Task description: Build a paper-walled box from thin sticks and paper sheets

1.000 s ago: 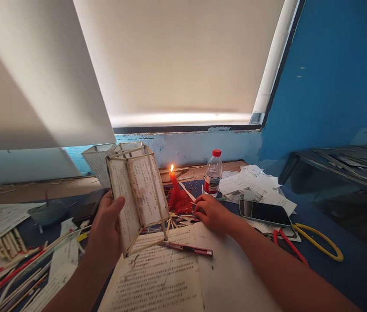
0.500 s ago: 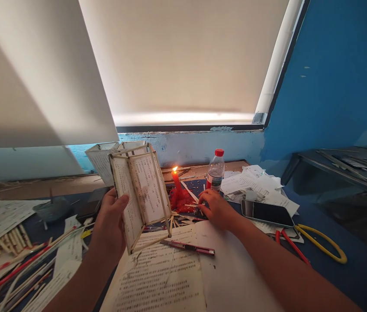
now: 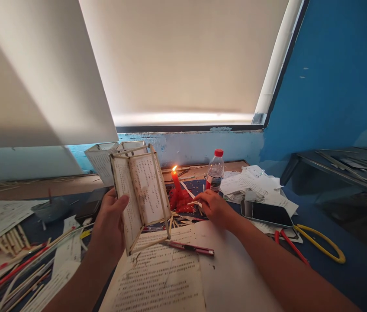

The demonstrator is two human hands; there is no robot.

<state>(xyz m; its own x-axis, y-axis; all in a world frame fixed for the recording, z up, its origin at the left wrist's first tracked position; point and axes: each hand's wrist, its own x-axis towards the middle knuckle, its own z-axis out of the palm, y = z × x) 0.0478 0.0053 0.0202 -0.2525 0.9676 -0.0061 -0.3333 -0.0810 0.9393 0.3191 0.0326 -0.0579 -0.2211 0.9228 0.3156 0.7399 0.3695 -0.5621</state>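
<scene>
My left hand is closed round the left edge of a box-shaped frame, made of thin sticks with printed paper on its sides. The frame is held up, tilted, over an open book. My right hand pinches a short thin stick between thumb and fingers, its tip pointing left. Just left of that stick a lit red candle stands in a mound of red wax. On the book lies a utility knife. Loose stick pieces lie between the wax and the book.
Behind my right hand stands a bottle with a red cap. Paper scraps, a phone and a red-and-yellow-handled tool lie at right. Sticks, papers and a small bowl are at left. Another papered frame stands behind.
My right hand has lifted slightly from the loose pieces, and a short stick now shows clearly in its fingers. My left hand and the frame have barely moved.
</scene>
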